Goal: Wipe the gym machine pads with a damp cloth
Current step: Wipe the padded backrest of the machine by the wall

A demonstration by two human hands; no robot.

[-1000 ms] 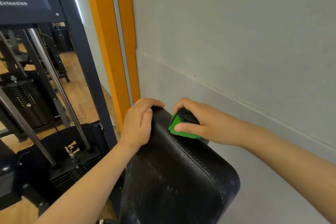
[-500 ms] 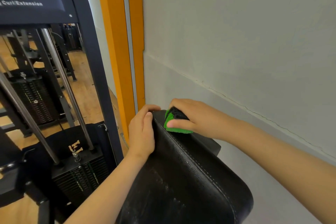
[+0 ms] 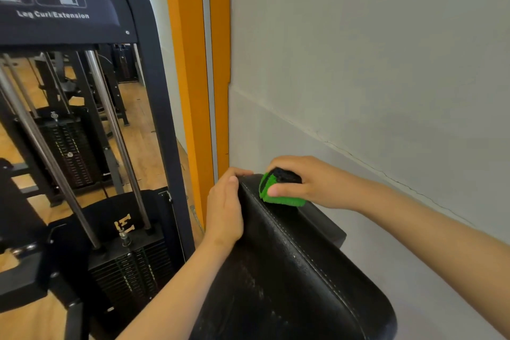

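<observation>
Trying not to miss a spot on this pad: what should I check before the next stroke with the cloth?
1. Grip on cloth: ok, the right hand grips it.
2. Contact with pad: ok, the cloth touches its top edge.
3. Steadying: ok, the left hand holds the pad's upper edge.
4. Face of the pad below the cloth clean: not ok, pale specks and smears show.
5. Dampness of the cloth: cannot tell.

One pad [image 3: 292, 279], one cloth [image 3: 285, 201], two hands [image 3: 225, 208] [image 3: 320, 183]
</observation>
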